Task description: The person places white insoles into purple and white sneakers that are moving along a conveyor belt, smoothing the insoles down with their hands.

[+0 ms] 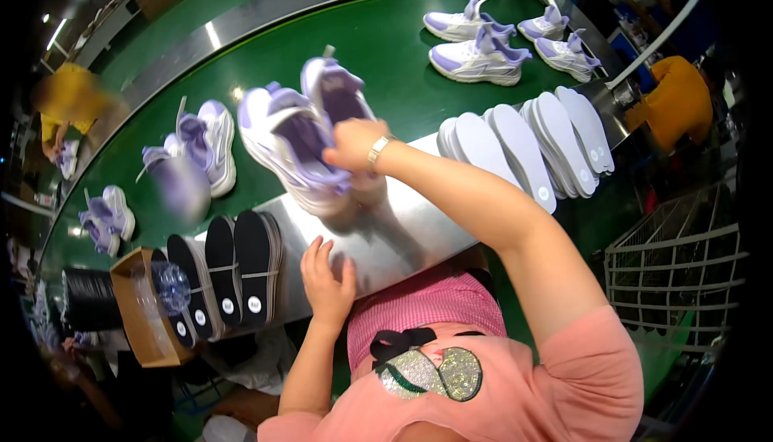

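Note:
A pair of white and lilac sneakers stands in front of me over the edge of the green belt, the left shoe [294,144] nearer and the other shoe [332,92] partly behind my wrist. My right hand [360,146] is closed on the heel collars where the two shoes meet; its fingertips are partly hidden. My left hand [325,282], empty with fingers apart, hovers by the steel ledge [403,237] just below the shoes. Right of my wrist lie stacks of pale insoles [503,144]. Left of my left hand are bundled black insoles [258,261].
More lilac sneakers sit on the green belt [266,47]: a pair [213,148] at left, one smeared by motion, and several [479,59] at far right. A cardboard box [149,313] with clear plastic stands left. A wire basket [676,269] is at right. A person in yellow [72,96] works far left.

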`<state>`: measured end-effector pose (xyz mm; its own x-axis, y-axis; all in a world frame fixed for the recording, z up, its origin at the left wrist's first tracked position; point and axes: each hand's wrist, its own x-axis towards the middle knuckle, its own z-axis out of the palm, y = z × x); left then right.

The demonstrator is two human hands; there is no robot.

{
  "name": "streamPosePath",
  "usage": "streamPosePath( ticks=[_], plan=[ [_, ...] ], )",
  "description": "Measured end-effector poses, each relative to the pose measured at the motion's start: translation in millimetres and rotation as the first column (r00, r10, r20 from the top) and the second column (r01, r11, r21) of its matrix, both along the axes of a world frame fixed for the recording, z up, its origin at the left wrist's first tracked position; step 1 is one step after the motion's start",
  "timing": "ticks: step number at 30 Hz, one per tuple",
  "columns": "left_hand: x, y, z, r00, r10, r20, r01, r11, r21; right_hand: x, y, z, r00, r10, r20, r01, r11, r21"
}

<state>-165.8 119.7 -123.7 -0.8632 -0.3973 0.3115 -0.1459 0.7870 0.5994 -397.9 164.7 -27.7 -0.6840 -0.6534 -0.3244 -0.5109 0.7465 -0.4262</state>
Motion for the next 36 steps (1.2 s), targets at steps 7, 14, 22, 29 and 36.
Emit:
streamPosePath(
  ticks=[7, 14, 22, 29, 36],
  plan=[
    [3, -13, -52, 0.98, 0.107, 0.166, -0.074, 0.978, -0.193, -86, 3, -10, 0.941, -0.089, -0.326, -0.042, 0.926, -0.376],
    [-12, -9, -36, 0.961, 0.068, 0.268, -0.016, 0.982, -0.189, -237, 201, -40, 0.596, -0.501, -0.627, 0.082, 0.815, -0.573],
    [-11, -7, -31, 0.922, 0.116, 0.37, -0.033, 0.974, -0.223, -328, 260, -76, 0.555, -0.18, -0.812, 0.426, 0.9, 0.092],
    [-20, -11, -25, 0.901, 0.097, 0.423, 0.008, 0.971, -0.239, -427, 321, -163, 0.992, -0.122, -0.031, 0.097, 0.901, -0.423],
    [-12, -1, -27, 0.917, 0.1, 0.386, -0.011, 0.974, -0.226, -344, 225, -78, 0.893, -0.039, -0.448, 0.229, 0.896, 0.379]
  ],
)
